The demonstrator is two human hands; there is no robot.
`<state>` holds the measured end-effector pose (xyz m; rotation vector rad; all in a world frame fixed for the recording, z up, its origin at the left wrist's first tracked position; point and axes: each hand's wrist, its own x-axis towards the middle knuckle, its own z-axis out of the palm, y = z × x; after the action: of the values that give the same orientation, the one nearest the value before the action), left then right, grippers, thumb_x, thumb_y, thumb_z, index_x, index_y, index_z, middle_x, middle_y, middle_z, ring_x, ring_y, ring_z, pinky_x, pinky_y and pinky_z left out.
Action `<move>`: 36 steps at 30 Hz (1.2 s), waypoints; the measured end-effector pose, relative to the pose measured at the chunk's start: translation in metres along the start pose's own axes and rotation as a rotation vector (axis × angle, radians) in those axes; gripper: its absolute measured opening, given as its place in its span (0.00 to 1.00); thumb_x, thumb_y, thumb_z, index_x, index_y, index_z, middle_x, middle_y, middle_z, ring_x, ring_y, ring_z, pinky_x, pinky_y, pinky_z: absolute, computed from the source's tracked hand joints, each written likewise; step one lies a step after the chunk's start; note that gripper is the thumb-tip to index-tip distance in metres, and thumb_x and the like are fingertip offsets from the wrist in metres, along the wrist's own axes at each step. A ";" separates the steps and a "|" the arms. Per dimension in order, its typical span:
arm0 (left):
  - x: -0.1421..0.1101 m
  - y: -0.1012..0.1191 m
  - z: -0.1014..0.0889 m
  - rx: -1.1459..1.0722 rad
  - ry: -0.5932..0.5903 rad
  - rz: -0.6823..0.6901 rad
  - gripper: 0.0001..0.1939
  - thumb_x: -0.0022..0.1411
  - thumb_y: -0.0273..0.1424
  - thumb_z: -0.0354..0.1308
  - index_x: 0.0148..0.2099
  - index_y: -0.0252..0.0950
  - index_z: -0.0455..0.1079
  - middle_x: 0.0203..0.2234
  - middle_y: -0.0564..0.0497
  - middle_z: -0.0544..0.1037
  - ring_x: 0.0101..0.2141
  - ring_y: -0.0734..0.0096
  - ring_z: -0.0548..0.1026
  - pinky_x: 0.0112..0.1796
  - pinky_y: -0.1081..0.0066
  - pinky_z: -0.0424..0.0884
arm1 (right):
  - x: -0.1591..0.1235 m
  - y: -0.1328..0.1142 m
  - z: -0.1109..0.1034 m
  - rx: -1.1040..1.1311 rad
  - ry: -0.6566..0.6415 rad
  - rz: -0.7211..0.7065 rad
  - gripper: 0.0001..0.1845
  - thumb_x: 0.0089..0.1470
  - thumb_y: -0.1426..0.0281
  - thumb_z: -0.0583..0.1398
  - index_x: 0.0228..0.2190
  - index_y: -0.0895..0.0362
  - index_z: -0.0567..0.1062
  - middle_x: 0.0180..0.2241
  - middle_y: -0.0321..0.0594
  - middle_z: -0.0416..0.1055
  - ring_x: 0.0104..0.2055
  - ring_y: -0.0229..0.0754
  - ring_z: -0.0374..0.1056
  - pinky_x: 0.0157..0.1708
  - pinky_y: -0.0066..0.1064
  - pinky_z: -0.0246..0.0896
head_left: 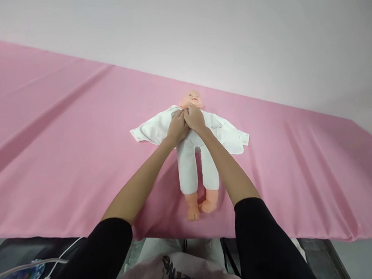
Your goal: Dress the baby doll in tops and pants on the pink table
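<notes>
A baby doll [193,98] lies on its back, head away from me, bare feet toward me. It wears white trousers [187,169], and a white baby jacket [156,127] is spread out around its upper body with the sleeves stretched to both sides. My left hand [178,126] and my right hand [194,118] meet at the jacket's neckline, just below the doll's chin. Both are closed, fingers pinching the cloth at the front. The fingertips and any fastening there are hidden by the hands.
A pink cloth [76,161] with several creases covers the table under the doll. Behind it rises a pale wall [193,33]. Below the near edge, a white cable [66,250] hangs at the left beside a dark surface.
</notes>
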<state>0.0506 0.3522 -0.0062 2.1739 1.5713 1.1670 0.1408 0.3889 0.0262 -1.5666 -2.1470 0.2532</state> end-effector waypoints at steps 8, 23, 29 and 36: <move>0.002 -0.032 -0.003 0.250 0.050 -0.122 0.18 0.63 0.28 0.43 0.50 0.33 0.69 0.47 0.39 0.75 0.51 0.53 0.69 0.56 0.55 0.58 | 0.020 -0.020 0.016 -0.363 -0.129 -0.094 0.19 0.61 0.75 0.46 0.40 0.65 0.76 0.42 0.55 0.74 0.46 0.52 0.68 0.45 0.39 0.61; -0.026 -0.060 -0.003 0.216 0.276 -0.346 0.22 0.56 0.30 0.51 0.54 0.36 0.62 0.51 0.39 0.68 0.57 0.51 0.62 0.64 0.47 0.35 | 0.024 -0.048 0.050 -0.464 -0.278 -0.171 0.19 0.59 0.73 0.50 0.49 0.69 0.67 0.43 0.56 0.74 0.51 0.54 0.67 0.53 0.43 0.52; -0.045 -0.062 -0.019 0.277 0.250 -0.459 0.28 0.50 0.29 0.57 0.55 0.36 0.62 0.56 0.36 0.65 0.64 0.40 0.48 0.61 0.37 0.29 | 0.020 -0.044 0.059 -0.367 -0.235 -0.177 0.25 0.49 0.67 0.57 0.47 0.69 0.67 0.50 0.61 0.68 0.56 0.62 0.59 0.57 0.50 0.42; -0.052 -0.062 -0.027 0.322 0.305 -0.557 0.26 0.53 0.42 0.60 0.53 0.39 0.65 0.57 0.39 0.66 0.64 0.32 0.45 0.59 0.34 0.34 | 0.011 -0.037 0.052 -0.309 -0.125 -0.302 0.23 0.45 0.69 0.58 0.43 0.69 0.67 0.48 0.61 0.66 0.52 0.61 0.59 0.54 0.51 0.46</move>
<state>-0.0183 0.3244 -0.0491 1.5728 2.4318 1.1479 0.0821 0.3930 -0.0014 -1.3826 -2.5810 -0.0870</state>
